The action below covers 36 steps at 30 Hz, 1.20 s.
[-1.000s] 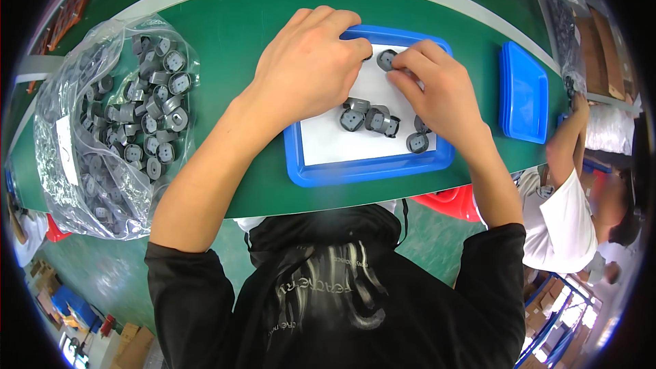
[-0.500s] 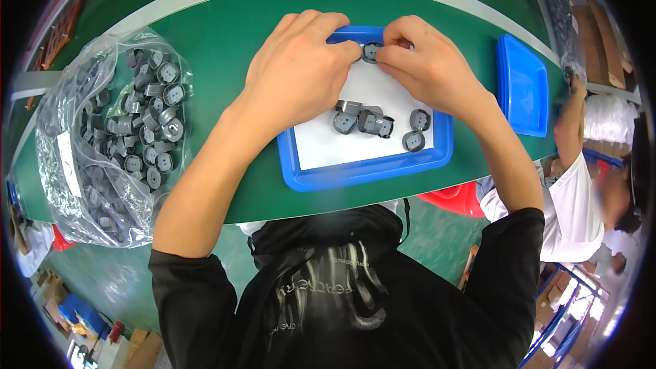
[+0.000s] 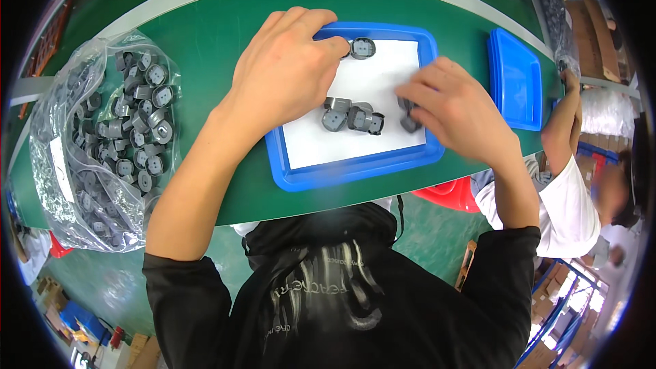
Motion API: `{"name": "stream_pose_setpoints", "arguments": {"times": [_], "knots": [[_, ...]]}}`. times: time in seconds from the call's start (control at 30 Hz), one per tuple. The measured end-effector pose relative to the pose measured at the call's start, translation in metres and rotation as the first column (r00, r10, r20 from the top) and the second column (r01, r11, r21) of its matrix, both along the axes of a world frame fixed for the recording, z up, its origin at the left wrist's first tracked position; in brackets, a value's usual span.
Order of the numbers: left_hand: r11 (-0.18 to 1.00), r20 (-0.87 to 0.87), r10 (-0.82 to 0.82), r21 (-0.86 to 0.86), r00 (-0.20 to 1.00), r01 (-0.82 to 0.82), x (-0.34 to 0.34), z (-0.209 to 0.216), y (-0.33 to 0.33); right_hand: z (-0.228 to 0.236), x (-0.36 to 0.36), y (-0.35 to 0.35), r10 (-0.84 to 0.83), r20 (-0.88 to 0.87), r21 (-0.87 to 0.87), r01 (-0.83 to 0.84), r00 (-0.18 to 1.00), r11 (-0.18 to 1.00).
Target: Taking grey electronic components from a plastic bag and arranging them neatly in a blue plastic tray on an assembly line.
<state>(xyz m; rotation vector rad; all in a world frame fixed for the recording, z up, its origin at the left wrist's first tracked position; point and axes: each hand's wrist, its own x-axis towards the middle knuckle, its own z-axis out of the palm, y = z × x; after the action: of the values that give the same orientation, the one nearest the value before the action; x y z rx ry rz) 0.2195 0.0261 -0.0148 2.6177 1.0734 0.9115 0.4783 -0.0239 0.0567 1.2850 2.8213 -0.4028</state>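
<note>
Curling the left hand (image 3: 290, 61) over the upper-left rim of the blue tray (image 3: 355, 175), hiding fingertips, impossible to tell if gripping. Bending the right hand (image 3: 458, 109), blurred, over grey parts (image 3: 408, 119) inside the right edge, likewise impossible to tell if pinching. Showing bare white sheet (image 3: 376, 82) above the middle cluster (image 3: 352, 117), green tabletop (image 3: 463, 48) before stacked trays (image 3: 517, 85).

I am viewing remotely through the left of two fisheye cameras worn on a person's head. It is facing steeply downward from nearby, looking over the black shirt (image 3: 424, 301) toward the left hand (image 3: 290, 61), right hand (image 3: 459, 108) and green table (image 3: 219, 34), straight edges bending toward a dark rim.
</note>
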Motion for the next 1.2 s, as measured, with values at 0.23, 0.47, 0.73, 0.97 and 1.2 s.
{"name": "stream_pose_setpoints", "arguments": {"times": [0.23, 0.47, 0.73, 0.97, 1.2], "knots": [[1.0, 0.034, -0.001, -0.003, 0.999, 0.001, 0.002, -0.001, 0.0, -0.016, -0.005, -0.004, -0.101, -0.219, 0.153, 0.136, 0.97, 0.979], [1.0, 0.0, -0.001, 0.003, 1.0, 0.001, -0.001, -0.002, 0.001, -0.023, -0.016, -0.009, -0.245, -0.006, 0.095, 0.244, 0.97, 0.965], [1.0, 0.018, 0.003, 0.005, 1.0, -0.003, 0.0, -0.001, 0.0, -0.04, -0.013, 0.007, -0.255, -0.205, 0.187, 0.294, 0.945, 0.937], [1.0, 0.028, -0.005, 0.001, 1.0, 0.005, 0.002, -0.001, 0.001, -0.049, -0.011, 0.025, -0.105, -0.242, 0.37, 0.192, 0.965, 0.909], [1.0, 0.019, 0.004, -0.011, 1.0, -0.004, 0.001, 0.001, 0.0, -0.049, -0.011, 0.028, -0.075, -0.288, 0.367, 0.182, 0.955, 0.912]]}}
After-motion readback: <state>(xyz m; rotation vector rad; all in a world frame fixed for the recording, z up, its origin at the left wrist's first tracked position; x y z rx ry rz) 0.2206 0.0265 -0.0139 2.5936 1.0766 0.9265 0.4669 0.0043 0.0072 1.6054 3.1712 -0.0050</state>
